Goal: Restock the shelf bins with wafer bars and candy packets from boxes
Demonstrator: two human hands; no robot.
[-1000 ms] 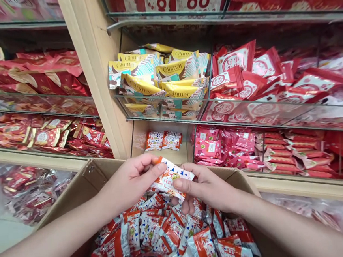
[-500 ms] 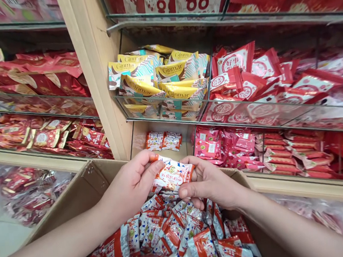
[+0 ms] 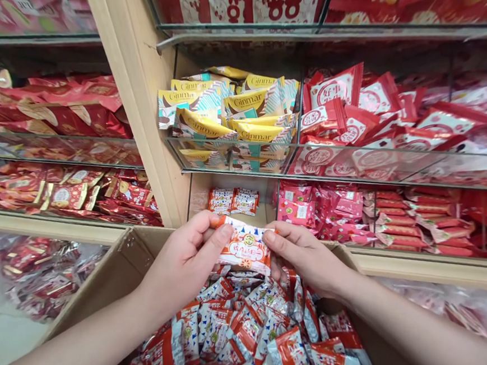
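Note:
Between my two hands is a small red-and-white candy packet [image 3: 245, 248] with blue triangles and a green logo, its printed face turned up. My left hand [image 3: 190, 260] pinches its left end, thumb on top. At the right end my right hand [image 3: 302, 256] grips it, thumb on the upper corner and the other fingers partly hidden behind. Below them a cardboard box [image 3: 141, 249] holds a heap of matching packets [image 3: 246, 328]. Straight ahead, two similar packets [image 3: 233, 200] lie side by side in a low shelf compartment.
Yellow Ginmar packets [image 3: 241, 106] fill the shelf above, behind a clear glass lip [image 3: 241, 154]. Red-and-white packets [image 3: 337, 93] lie to their right, pink packets [image 3: 298, 203] beneath. A wooden upright [image 3: 144, 100] divides the shelves. Plastic bags of sweets [image 3: 43, 266] sit low at left.
My right thumb has moved from the packet's lower edge up onto its upper right corner. The packet has turned slightly in my hands, and the view has shifted a little.

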